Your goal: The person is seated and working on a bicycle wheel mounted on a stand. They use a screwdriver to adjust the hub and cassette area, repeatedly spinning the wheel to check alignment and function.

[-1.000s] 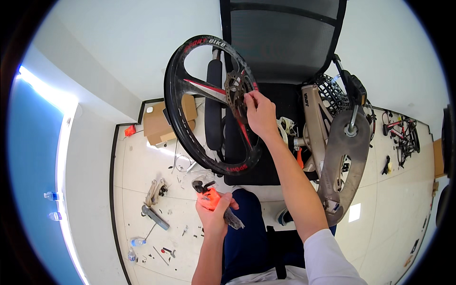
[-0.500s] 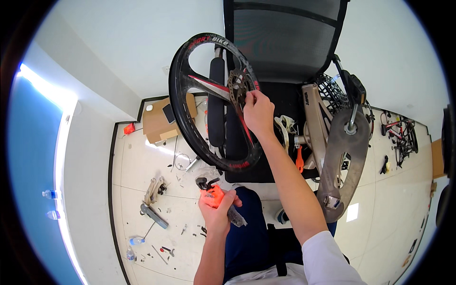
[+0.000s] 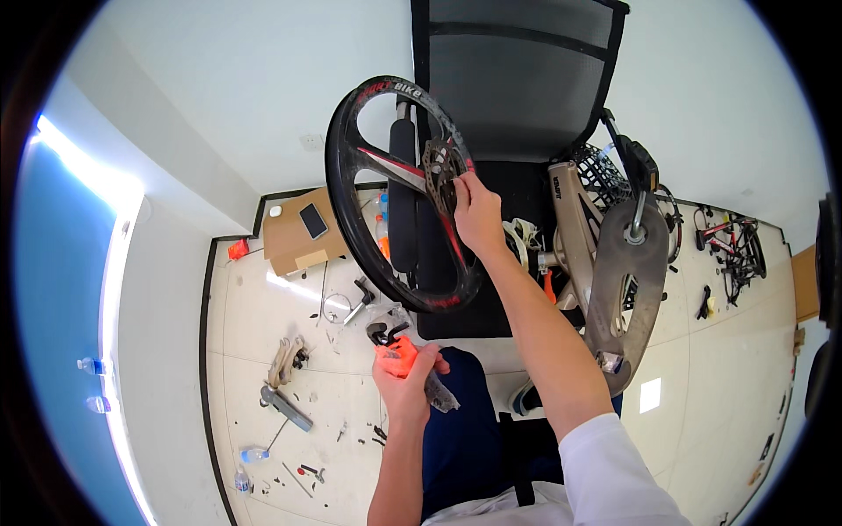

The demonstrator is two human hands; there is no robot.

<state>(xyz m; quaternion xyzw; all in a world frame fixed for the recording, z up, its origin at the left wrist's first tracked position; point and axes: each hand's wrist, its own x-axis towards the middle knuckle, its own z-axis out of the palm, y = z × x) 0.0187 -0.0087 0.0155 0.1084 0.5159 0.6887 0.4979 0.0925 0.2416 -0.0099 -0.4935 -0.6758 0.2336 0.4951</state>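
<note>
A black three-spoke bicycle wheel point(image 3: 348, 219) with red and white marks leans over the chair's left armrest. Its metal brake disc point(image 3: 436, 168) surrounds the hub. My right hand point(image 3: 479, 215) is pinched at the hub beside the disc; whatever its fingertips hold is hidden. Lower and to the left, my left hand point(image 3: 406, 394) is closed round an orange bundle point(image 3: 398, 355), possibly a cloth or wrap. Black parts point(image 3: 387, 333) stick out of its top, and a clear plastic bag point(image 3: 441, 394) hangs below the palm.
A black mesh office chair point(image 3: 517, 96) stands ahead. A tan bicycle frame point(image 3: 570, 210) and a long grey metal part point(image 3: 645, 280) are on its right. A cardboard box point(image 3: 289, 235) with a phone point(image 3: 313, 221), water bottles point(image 3: 254, 455) and loose parts lie on the floor.
The view has shifted slightly, so the wheel sits a bit lower and to the right. Both hands keep nearly the same hold, the right at the hub, the left on the orange bundle.
</note>
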